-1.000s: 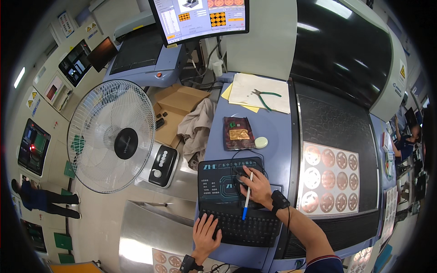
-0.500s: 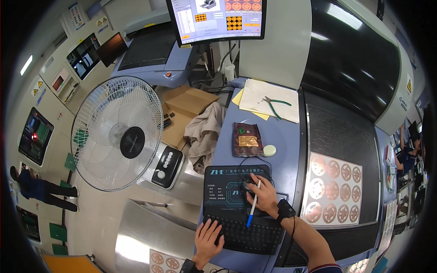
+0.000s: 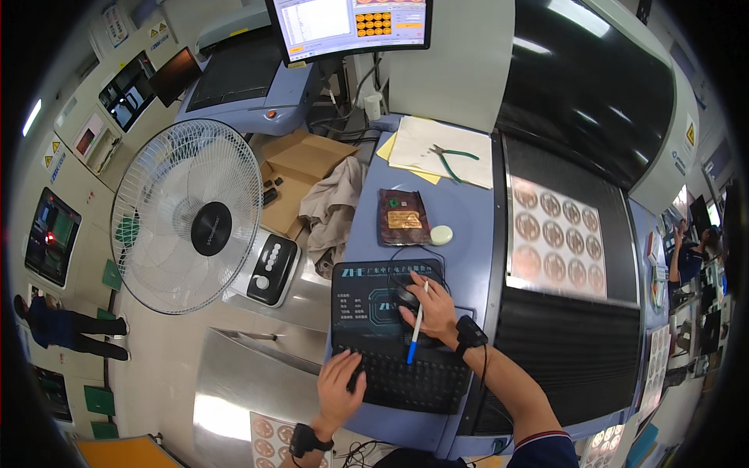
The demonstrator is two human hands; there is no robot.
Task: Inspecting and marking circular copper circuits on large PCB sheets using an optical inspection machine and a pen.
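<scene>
My right hand (image 3: 435, 310) is closed over a black computer mouse (image 3: 406, 296) on the dark printed desk mat (image 3: 355, 331). A white pen (image 3: 419, 321) with a blue end is tucked in the same hand, pointing toward the keyboard. My left hand (image 3: 340, 388) lies with fingers apart on the left edge of the black keyboard (image 3: 409, 386), holding nothing. Both wrists wear black bands. Beyond the mat sit a dark red packet (image 3: 403, 218) and a small round pale-green lid or tin (image 3: 441, 235).
Green-handled cutters (image 3: 449, 164) lie on a white cloth (image 3: 413, 136). A sheet of round copper-coloured parts (image 3: 555, 238) sits on the conveyor before a black machine hood (image 3: 589, 93). A fan (image 3: 187, 218), open carton (image 3: 308, 168) and monitor (image 3: 351, 31) stand around. A person (image 3: 62, 327) is far left.
The sheet of round parts has moved away along the conveyor, toward the black hood. The monitor's picture differs. The whole view has shifted slightly; both hands keep their places on mouse and keyboard.
</scene>
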